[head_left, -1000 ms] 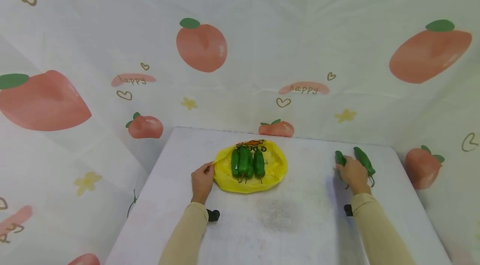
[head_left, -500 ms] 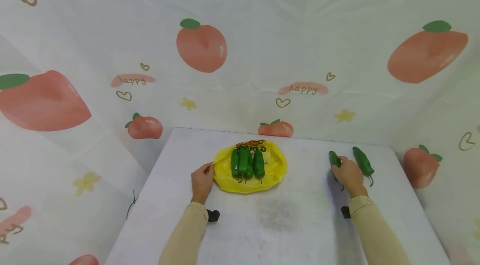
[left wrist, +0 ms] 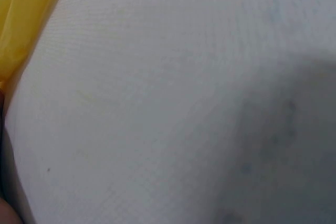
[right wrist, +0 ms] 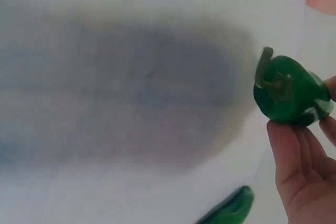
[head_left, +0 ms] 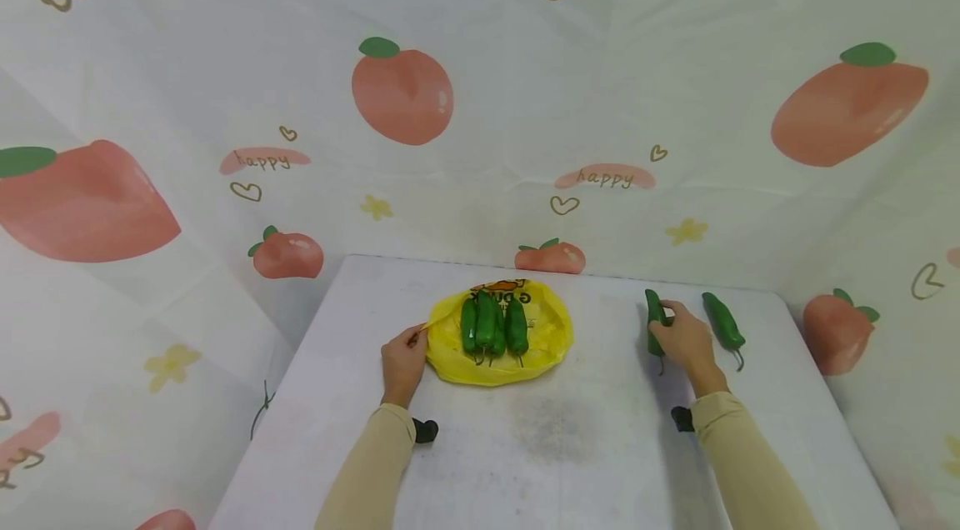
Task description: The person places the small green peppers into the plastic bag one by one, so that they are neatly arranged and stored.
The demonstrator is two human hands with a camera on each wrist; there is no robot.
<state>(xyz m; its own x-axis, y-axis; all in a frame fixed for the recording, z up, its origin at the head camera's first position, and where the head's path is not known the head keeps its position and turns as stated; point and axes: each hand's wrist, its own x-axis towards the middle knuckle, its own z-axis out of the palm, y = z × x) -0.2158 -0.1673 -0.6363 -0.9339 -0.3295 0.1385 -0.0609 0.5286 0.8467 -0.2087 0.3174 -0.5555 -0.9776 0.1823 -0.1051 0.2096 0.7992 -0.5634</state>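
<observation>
In the head view a yellow plastic bag [head_left: 551, 351] lies spread on the table with several green peppers [head_left: 517, 327] on it. The left hand [head_left: 403, 363] pinches the bag's left edge; the left wrist view shows a strip of the yellow bag [left wrist: 23, 19] at its corner. Well right of the bag, the right hand [head_left: 688, 343] grips a green pepper [head_left: 655, 322] between thumb and fingers, stem pointing down. In the right wrist view the held pepper [right wrist: 286, 90] shows its stem end, with the hand [right wrist: 310, 166] around its far part.
Another green pepper [head_left: 723, 322] lies on the white table [head_left: 555, 480], right of the right hand. A patterned cloth [head_left: 480, 197] stands behind the table and along its sides. Dark objects [head_left: 425, 431] show beside both wrists.
The right hand has moved left with its pepper, away from the other pepper on the right. The left hand and the bag have stayed where they were.
</observation>
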